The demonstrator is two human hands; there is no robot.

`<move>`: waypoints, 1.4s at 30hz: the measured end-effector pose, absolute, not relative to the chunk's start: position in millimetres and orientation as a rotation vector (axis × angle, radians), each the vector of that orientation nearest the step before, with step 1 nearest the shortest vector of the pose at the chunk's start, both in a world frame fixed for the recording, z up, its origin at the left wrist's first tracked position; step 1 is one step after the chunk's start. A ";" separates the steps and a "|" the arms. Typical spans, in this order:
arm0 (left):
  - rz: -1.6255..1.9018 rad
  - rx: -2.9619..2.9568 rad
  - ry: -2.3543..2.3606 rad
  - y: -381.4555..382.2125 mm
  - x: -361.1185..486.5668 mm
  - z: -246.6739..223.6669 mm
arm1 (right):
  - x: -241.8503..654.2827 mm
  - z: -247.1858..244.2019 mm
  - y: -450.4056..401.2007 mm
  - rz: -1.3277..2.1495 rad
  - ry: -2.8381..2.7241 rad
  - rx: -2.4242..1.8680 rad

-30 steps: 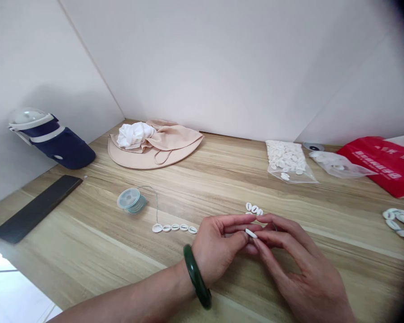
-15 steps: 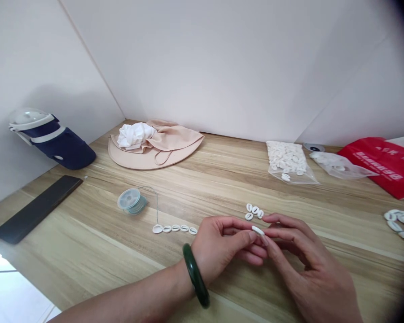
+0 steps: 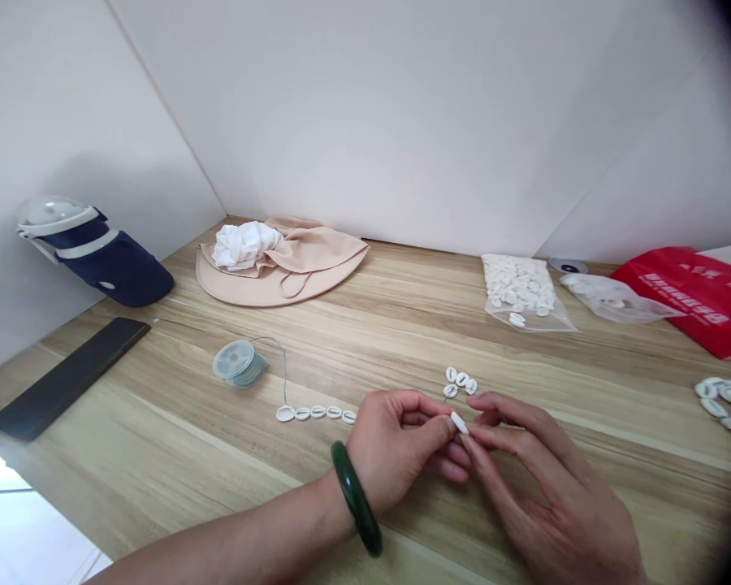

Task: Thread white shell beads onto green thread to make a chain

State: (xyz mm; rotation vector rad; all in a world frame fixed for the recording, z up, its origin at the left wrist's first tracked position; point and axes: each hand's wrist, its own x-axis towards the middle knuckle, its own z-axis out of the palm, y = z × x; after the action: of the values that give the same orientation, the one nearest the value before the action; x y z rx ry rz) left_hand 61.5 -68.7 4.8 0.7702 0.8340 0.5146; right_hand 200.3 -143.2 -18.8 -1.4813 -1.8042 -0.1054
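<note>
A white cowrie shell (image 3: 459,422) is held between the fingertips of both my hands, above the wooden table. My left hand (image 3: 405,435), with a green bangle at its wrist, pinches it from the left with thumb and curled fingers. From the other side, the thumb and fingers of my right hand (image 3: 542,479) close on it. A row of shells (image 3: 318,413) on a thin cord runs leftward from behind my left hand. That cord leads up to a spool (image 3: 239,363). Just beyond my fingertips lie several loose shells (image 3: 461,379), with a bit of cord beside them.
At the back right are a clear bag of shells (image 3: 517,284), a second plastic bag (image 3: 615,299) and a red bag (image 3: 676,296). Strung shells (image 3: 728,406) lie at the right edge. A beige hat (image 3: 322,256), a blue bottle (image 3: 113,256) and a dark flat bar (image 3: 70,378) occupy the left.
Both hands have shifted slightly left with the shell, which has tilted more steeply. A short piece of cord now shows by the loose shells.
</note>
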 end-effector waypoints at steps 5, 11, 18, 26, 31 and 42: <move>0.519 0.929 0.889 -73.8 61.9 3.4 | 199.0 -21.2 -144.0 -0.105 -1.840 -1.492; 0.516 1.002 0.888 -71.6 60.8 3.8 | 195.4 -16.1 -145.1 0.251 -1.583 -1.642; 0.685 1.001 0.855 -67.1 60.1 8.3 | 195.6 -12.5 -144.6 0.803 -1.168 -1.689; 0.657 0.951 0.834 -65.6 59.5 9.2 | 194.9 -8.9 -141.3 0.906 -1.046 -1.712; 0.596 0.852 0.802 -67.1 59.9 5.2 | 194.4 -11.0 -141.0 0.852 -1.109 -1.728; 0.609 0.819 0.886 -66.6 59.6 6.2 | 191.6 -11.4 -144.6 0.361 -1.533 -1.730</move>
State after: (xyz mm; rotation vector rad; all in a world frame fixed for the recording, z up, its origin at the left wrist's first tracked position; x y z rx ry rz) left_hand 59.6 -66.6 6.2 0.8188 0.8858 0.6092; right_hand 191.6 -144.6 -11.4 -1.7296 -1.5329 0.3614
